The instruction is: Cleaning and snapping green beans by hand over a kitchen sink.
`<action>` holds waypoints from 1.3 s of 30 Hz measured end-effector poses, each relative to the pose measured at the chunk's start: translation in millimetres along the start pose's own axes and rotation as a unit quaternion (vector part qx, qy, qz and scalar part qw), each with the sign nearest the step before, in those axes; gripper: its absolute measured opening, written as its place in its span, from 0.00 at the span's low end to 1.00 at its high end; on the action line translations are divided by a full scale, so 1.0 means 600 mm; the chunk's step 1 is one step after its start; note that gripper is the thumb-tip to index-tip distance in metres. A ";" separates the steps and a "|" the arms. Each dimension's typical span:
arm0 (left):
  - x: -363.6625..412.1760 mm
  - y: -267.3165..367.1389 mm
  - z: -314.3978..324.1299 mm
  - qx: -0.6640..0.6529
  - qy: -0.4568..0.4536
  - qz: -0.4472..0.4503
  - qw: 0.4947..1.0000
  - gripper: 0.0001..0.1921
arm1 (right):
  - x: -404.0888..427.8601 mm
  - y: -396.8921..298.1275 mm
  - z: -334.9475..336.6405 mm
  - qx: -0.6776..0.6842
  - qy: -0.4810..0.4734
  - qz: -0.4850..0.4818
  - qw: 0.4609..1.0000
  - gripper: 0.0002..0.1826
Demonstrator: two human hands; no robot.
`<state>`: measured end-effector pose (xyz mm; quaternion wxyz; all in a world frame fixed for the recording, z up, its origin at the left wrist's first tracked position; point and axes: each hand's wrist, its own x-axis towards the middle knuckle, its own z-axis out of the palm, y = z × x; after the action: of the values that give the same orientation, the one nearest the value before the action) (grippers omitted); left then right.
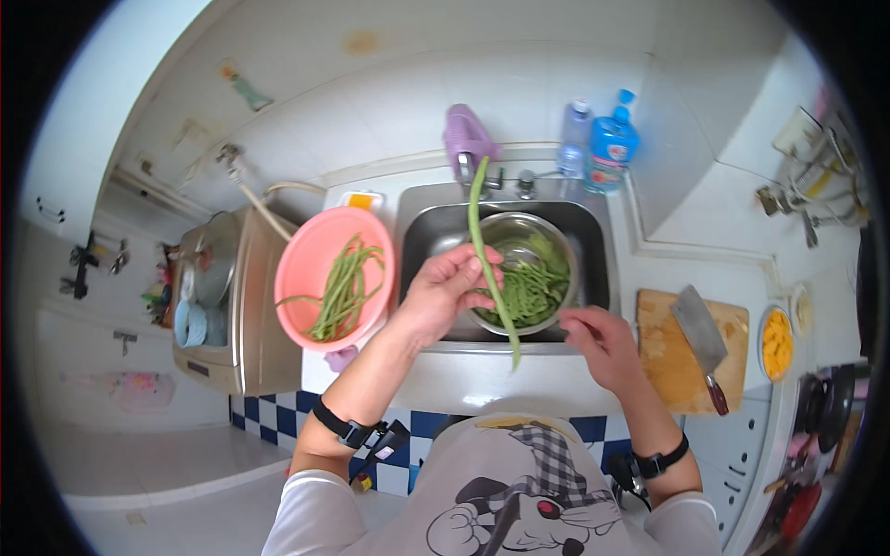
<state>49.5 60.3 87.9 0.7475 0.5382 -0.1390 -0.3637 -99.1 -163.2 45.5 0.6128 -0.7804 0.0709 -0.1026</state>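
Note:
My left hand (445,288) holds one long green bean (480,222) between thumb and fingers, over the sink's left half. The bean hangs lengthwise, its top near the faucet and its lower end over the counter's front edge. Beneath it in the sink (431,229) stands a round metal bowl (567,243) with snapped green bean pieces (528,288) in it. My right hand (601,340) is at the bowl's lower right, fingers curled towards the thumb and slightly blurred. Whether it pinches something small cannot be made out.
A pink basin (295,278) of whole long beans (348,292) stands left of the sink. To the right, a cleaver (699,330) lies on a wooden cutting board (653,375), beside a bowl of orange pieces (777,344). Bottles (612,149) stand behind the sink, near the faucet (464,167).

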 end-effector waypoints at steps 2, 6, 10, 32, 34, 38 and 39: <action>0.026 -0.029 0.047 -0.055 -0.040 -0.026 0.997 0.12 | 0.007 -0.014 -0.006 0.041 -0.071 0.040 0.996 0.10; 0.061 -0.071 0.103 -0.078 -0.089 -0.070 0.990 0.15 | -0.004 -0.017 -0.028 0.186 -0.174 0.171 0.952 0.09; 0.047 -0.105 0.132 0.183 -0.036 -0.035 0.982 0.17 | -0.025 -0.006 -0.056 0.260 0.013 0.194 0.946 0.07; 0.050 -0.114 0.204 0.457 -0.106 0.291 0.834 0.05 | -0.142 -0.002 -0.140 -0.190 0.075 0.059 0.977 0.11; 0.057 -0.119 0.191 0.536 -0.134 0.363 0.751 0.06 | -0.145 -0.009 -0.141 -0.238 0.071 0.061 0.967 0.11; 0.063 -0.127 0.178 0.588 -0.148 0.374 0.702 0.06 | -0.146 0.001 -0.137 -0.303 0.072 0.014 0.950 0.10; 0.064 -0.126 0.183 0.534 -0.132 0.338 0.763 0.05 | -0.147 0.011 -0.129 -0.304 0.074 0.015 0.950 0.10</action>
<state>-19.5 -55.1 54.3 0.3875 0.7153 -0.5812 -0.0217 -203.4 -217.2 50.5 0.3413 -0.9185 0.1560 -0.1246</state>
